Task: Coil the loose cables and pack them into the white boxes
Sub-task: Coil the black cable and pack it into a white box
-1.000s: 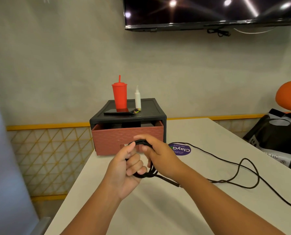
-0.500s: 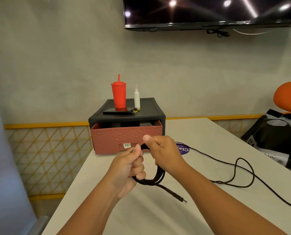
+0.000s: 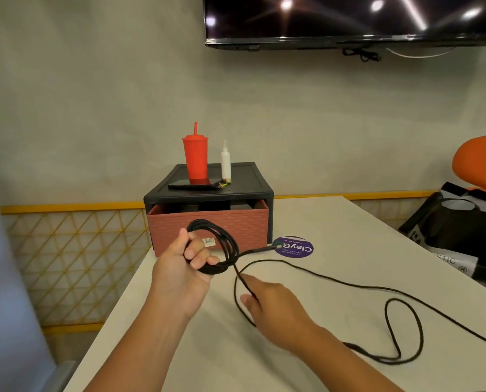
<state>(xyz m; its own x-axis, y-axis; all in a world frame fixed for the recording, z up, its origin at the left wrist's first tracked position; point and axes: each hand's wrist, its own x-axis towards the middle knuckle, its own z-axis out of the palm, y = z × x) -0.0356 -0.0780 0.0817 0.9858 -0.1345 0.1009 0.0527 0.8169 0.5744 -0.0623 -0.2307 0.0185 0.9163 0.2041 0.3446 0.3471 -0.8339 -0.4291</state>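
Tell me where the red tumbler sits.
Head view, centre-left: the red tumbler stands on the black drawer unit, just left of the white squeeze bottle.

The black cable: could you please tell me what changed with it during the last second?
The right hand left the coiled black cable, moved down and to the right, and now pinches its loose run. The left hand keeps its grip on the coil. The red plastic tumbler stayed put.

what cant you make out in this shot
Head view:
- Cable: far end cut off by the right edge.
- Right hand: fingers hidden under its back, grip on cable unclear.
- Drawer: contents dark behind its front.
- Label: too small to read.
- White boxes: none in view.
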